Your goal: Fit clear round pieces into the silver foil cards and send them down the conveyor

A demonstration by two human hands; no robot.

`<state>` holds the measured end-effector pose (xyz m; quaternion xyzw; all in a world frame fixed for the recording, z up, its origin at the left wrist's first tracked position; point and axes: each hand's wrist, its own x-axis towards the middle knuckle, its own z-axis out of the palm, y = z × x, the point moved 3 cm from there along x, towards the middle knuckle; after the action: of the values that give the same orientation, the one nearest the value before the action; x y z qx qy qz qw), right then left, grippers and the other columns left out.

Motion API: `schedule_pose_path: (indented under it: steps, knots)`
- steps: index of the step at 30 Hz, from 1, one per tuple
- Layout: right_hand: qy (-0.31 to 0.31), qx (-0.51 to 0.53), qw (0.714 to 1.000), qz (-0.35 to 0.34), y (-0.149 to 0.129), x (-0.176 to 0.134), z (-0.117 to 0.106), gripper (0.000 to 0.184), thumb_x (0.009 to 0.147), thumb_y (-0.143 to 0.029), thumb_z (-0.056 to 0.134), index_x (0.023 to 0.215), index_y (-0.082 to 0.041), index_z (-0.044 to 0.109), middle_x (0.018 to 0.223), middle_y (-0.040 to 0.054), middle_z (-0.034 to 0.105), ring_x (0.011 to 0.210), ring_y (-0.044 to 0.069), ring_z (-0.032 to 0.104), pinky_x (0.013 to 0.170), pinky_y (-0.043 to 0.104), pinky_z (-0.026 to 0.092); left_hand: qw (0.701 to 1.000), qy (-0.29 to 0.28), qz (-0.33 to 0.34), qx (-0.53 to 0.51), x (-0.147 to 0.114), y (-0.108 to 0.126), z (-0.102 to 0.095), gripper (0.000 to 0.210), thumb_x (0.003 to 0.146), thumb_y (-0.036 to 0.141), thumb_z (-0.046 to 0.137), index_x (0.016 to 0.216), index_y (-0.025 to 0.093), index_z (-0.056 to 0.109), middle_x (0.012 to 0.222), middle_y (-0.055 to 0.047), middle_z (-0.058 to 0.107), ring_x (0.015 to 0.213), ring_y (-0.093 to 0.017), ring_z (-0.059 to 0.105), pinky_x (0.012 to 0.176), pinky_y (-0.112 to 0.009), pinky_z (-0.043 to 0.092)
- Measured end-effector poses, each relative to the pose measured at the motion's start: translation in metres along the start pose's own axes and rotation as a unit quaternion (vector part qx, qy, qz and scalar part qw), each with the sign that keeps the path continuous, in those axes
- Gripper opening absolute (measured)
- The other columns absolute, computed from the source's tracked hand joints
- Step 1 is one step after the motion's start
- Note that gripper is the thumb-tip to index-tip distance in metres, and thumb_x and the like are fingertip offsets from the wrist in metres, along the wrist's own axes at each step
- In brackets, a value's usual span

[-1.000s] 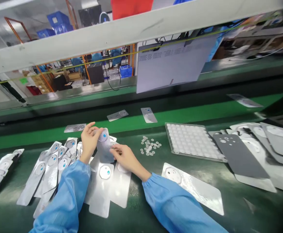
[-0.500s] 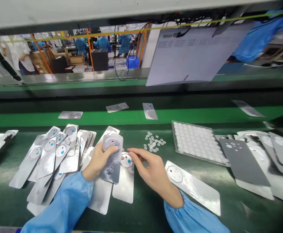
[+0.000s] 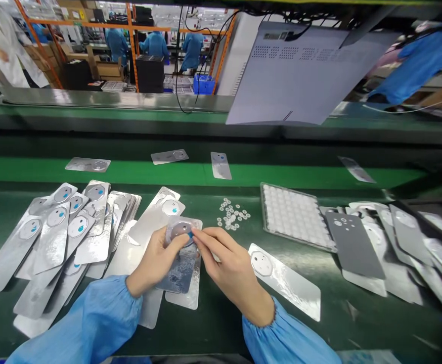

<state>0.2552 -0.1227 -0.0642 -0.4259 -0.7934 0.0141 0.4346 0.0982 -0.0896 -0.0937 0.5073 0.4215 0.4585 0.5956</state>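
My left hand (image 3: 155, 263) is closed on a silvery phone back panel (image 3: 179, 275), thumb on the panel's round camera area. The fingers of my right hand (image 3: 230, 263) are pinched at that area's right edge, by a blue spot; whatever is between the fingertips is too small to make out. Beneath lies another panel (image 3: 192, 293), partly covered by the held one. More silver panels (image 3: 152, 220) lie just behind my left hand. Small clear rings (image 3: 231, 215) are scattered beyond my right hand. Right of that hand rests a single silver panel (image 3: 291, 285) with a round camera area.
At left is a heap of silver panels (image 3: 56, 242), many with blue spots. A tray of white round pieces (image 3: 295, 210) stands at right, beside a pile with a grey panel (image 3: 353, 245) on top. Several panels lie on the green strip (image 3: 130, 172). A white board (image 3: 277, 76) hangs above.
My right hand has moved from beside the held panel onto its camera area, meeting my left thumb. The view has tilted down and shifted slightly to the right.
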Motion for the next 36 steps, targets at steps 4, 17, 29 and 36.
schedule_pose_path:
  steps: [4,17,29,36]
  knots:
    - [0.009,-0.009,1.0,-0.005,0.001,0.001,-0.001,0.024,0.104,-0.01,0.059,0.124,-0.019,0.069,0.101,0.0081,0.073,0.086,0.02,0.072,0.075,0.032,0.061,0.999,0.043,-0.009,-0.002,-0.002,-0.002,-0.005,0.033,0.093,0.045,0.062,0.077,0.018,0.068,0.078,-0.002,0.065,0.08,-0.019,0.059,0.075,-0.028,0.052]
    - [0.004,-0.023,1.0,-0.008,0.004,0.0,0.003,0.015,0.103,-0.006,0.059,0.111,-0.017,0.066,0.099,0.0075,0.073,0.078,0.018,0.072,0.067,0.029,0.058,0.999,0.008,-0.018,0.049,-0.002,-0.002,0.0,0.039,0.098,0.047,0.053,0.077,0.018,0.069,0.078,-0.003,0.066,0.083,-0.021,0.059,0.083,-0.031,0.05]
    - [0.055,0.088,0.994,0.02,0.008,-0.012,0.005,0.018,0.1,-0.003,0.058,0.105,-0.019,0.064,0.094,0.0062,0.067,0.083,0.018,0.066,0.063,0.027,0.053,0.975,0.151,-0.161,0.025,-0.005,-0.01,-0.006,0.032,0.087,0.043,0.068,0.104,0.019,0.078,0.13,-0.01,0.071,0.131,-0.03,0.058,0.11,-0.036,0.043]
    - [0.056,0.156,0.972,0.164,0.012,-0.016,-0.004,0.011,0.101,-0.016,0.06,0.094,-0.02,0.067,0.087,0.0049,0.065,0.069,0.016,0.059,0.051,0.027,0.044,0.998,0.029,-0.063,0.001,-0.003,-0.005,0.003,0.039,0.091,0.053,0.062,0.087,0.017,0.074,0.093,-0.007,0.075,0.097,-0.026,0.065,0.087,-0.033,0.052]
